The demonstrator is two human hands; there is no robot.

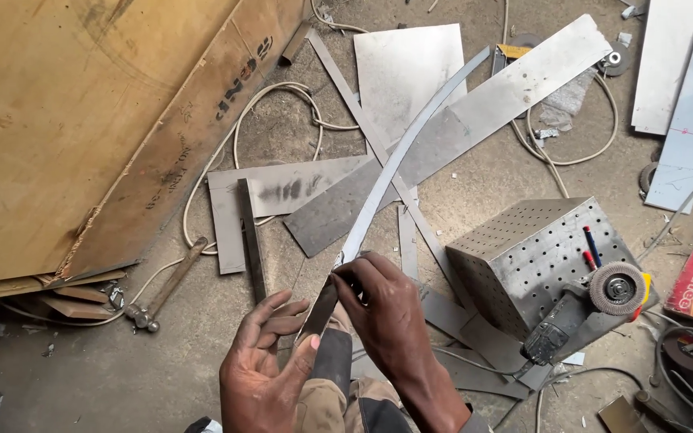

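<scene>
A long, thin, curved strip of bright sheet metal (399, 160) runs from my hands up toward the far right. My left hand (266, 365) cradles its near end, thumb pressed on the strip. My right hand (382, 309) pinches the strip's edge just above, fingertips at the bend. My knees show below the hands.
Flat metal sheets (411, 68) and offcut strips litter the concrete floor. A perforated metal box (535, 248) stands at right with an angle grinder (595, 301) leaning on it. A hammer (166, 285) lies at left beside plywood boards (82, 120). White cables (266, 104) loop across the floor.
</scene>
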